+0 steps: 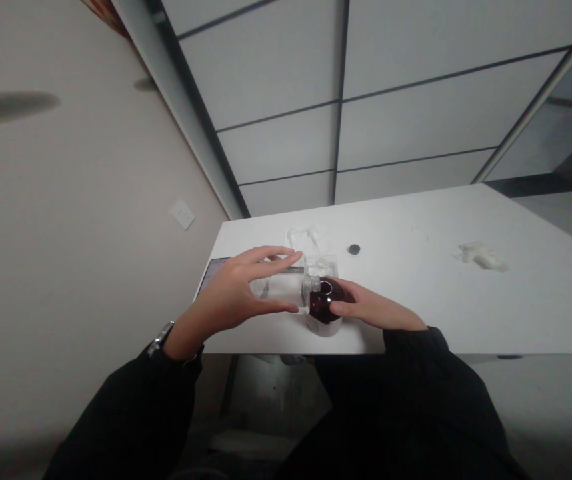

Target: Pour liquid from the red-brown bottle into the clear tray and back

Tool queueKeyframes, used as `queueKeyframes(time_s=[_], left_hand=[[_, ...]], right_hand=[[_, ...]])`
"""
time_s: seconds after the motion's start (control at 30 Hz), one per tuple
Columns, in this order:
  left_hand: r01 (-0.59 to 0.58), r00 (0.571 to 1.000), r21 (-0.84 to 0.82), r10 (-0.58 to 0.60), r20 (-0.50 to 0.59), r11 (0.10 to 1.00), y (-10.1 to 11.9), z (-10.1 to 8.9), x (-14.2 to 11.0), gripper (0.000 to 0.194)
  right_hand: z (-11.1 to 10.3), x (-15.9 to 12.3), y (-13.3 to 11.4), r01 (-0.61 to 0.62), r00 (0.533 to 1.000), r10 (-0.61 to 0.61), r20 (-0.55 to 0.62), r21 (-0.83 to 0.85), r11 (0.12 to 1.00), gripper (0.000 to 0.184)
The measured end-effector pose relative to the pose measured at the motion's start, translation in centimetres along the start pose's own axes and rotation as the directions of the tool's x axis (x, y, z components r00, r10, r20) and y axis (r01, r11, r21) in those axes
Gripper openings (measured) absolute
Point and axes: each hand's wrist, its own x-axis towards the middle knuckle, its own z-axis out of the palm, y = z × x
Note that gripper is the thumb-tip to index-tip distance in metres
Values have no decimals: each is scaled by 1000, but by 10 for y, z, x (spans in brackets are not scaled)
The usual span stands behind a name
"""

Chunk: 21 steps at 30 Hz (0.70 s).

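My left hand (239, 293) grips a clear plastic bottle (281, 288) tipped on its side, its open neck over a small glass (324, 308) holding dark red-brown liquid. My right hand (371, 308) wraps around that glass from the right and steadies it on the white table (441, 300) near the front edge. A watch shows on my left wrist. Both sleeves are black.
A small black bottle cap (354, 249) lies behind the glass. A clear plastic wrapper (309, 240) sits further back, and a crumpled white tissue (481, 256) lies to the right. A phone (212, 272) rests at the table's left edge. A wall socket (183, 215) is on the left wall.
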Motion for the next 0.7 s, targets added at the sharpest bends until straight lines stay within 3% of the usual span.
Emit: queueKeyframes(time_s=[0.7], left_hand=[[-16,999,75,13,45,997,5,-8,5,64]], right_hand=[[1,0,-1,-6,1000,6,-12,7,1000,77]])
